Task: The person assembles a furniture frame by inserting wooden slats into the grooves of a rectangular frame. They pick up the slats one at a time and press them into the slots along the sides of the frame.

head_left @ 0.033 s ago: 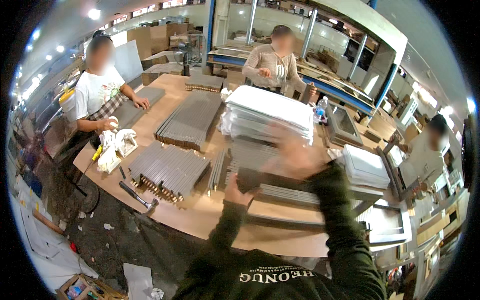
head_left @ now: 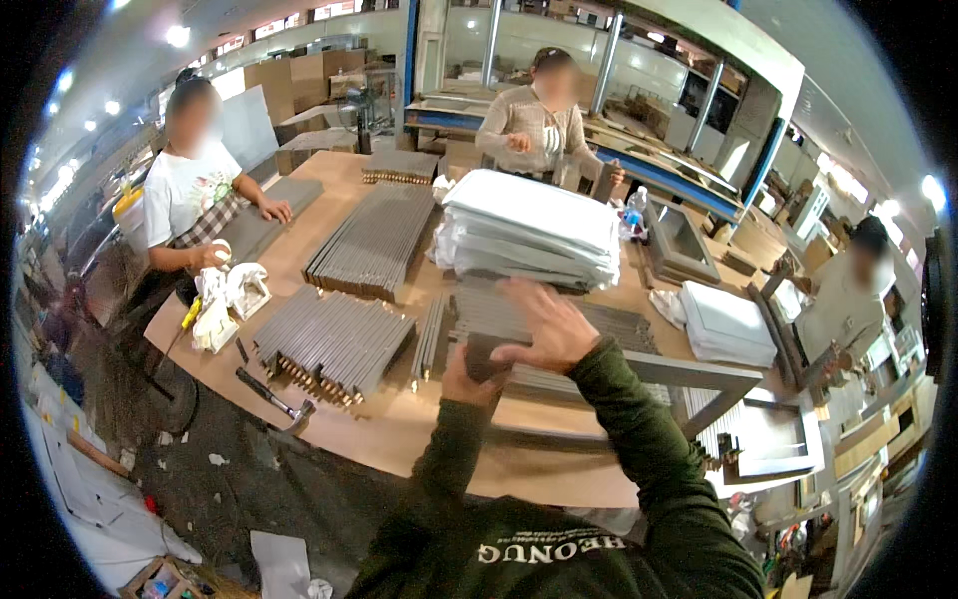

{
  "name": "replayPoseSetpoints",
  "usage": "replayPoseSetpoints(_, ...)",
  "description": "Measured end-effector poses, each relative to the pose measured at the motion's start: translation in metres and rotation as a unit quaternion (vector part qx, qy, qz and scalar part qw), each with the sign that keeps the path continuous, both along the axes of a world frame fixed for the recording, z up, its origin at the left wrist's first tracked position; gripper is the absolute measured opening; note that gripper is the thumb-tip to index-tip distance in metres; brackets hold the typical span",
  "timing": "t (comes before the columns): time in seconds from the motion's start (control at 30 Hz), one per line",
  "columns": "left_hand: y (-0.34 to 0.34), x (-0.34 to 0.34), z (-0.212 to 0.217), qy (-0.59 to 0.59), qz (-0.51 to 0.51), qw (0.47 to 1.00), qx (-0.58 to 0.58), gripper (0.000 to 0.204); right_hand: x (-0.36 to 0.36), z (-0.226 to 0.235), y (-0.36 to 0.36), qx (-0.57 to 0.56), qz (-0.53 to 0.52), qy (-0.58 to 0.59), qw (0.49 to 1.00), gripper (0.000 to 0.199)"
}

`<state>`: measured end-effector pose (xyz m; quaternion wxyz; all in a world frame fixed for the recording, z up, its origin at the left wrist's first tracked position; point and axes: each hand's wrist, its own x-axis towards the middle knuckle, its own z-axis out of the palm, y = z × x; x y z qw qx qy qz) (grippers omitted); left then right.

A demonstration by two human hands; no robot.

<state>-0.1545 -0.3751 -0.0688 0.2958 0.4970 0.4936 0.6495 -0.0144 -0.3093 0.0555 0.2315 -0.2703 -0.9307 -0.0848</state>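
Note:
My left hand point(head_left: 469, 381) is closed round the left corner of a grey rectangular frame point(head_left: 694, 371) above the table. Over that same corner my right hand point(head_left: 547, 324) is spread, palm down, its thumb beside the dark end piece. Whether the right palm presses on the piece cannot be made out. Beneath and behind the frame lie grey bars point(head_left: 619, 324) in rows, partly covered by my hands and sleeve. Left of my left hand is a stack of grey bars point(head_left: 334, 334) with copper-coloured ends, and a few loose bars point(head_left: 429, 337) lie between.
A hammer point(head_left: 284, 401) lies by the table's near left edge. White wrapped panels point(head_left: 529, 225) are piled beyond my hands; more white panels point(head_left: 728, 319) sit right. White gloves point(head_left: 222, 309) lie left. Co-workers stand at left point(head_left: 195, 180), far side point(head_left: 534, 125) and right point(head_left: 843, 290).
My right hand, blurred before, has come left to the frame's left corner. The left hand keeps its hold there. The view has shifted slightly.

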Motion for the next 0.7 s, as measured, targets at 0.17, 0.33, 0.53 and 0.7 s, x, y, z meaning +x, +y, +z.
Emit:
replayPoseSetpoints(0.17,-0.013,-0.019,-0.04,0.02,0.101,0.993,0.065,0.074,0.042,0.02,-0.005,-0.176,-0.069,-0.163,0.968,0.083)
replayPoseSetpoints(0.33,-0.051,-0.026,-0.113,-0.23,-0.357,0.88,-0.213,0.045,0.197,0.015,-0.01,-0.157,-0.188,-0.137,0.96,0.064)
replayPoseSetpoints(0.53,-0.005,0.037,-0.321,-0.546,-0.693,0.374,-0.285,0.042,0.132,0.03,-0.047,-0.098,-0.095,-0.154,0.979,0.046)
replayPoseSetpoints(0.7,-0.041,0.045,-0.111,-0.481,-0.267,0.764,-0.338,0.032,0.131,0.087,-0.085,-0.092,-0.111,-0.072,0.987,0.041)
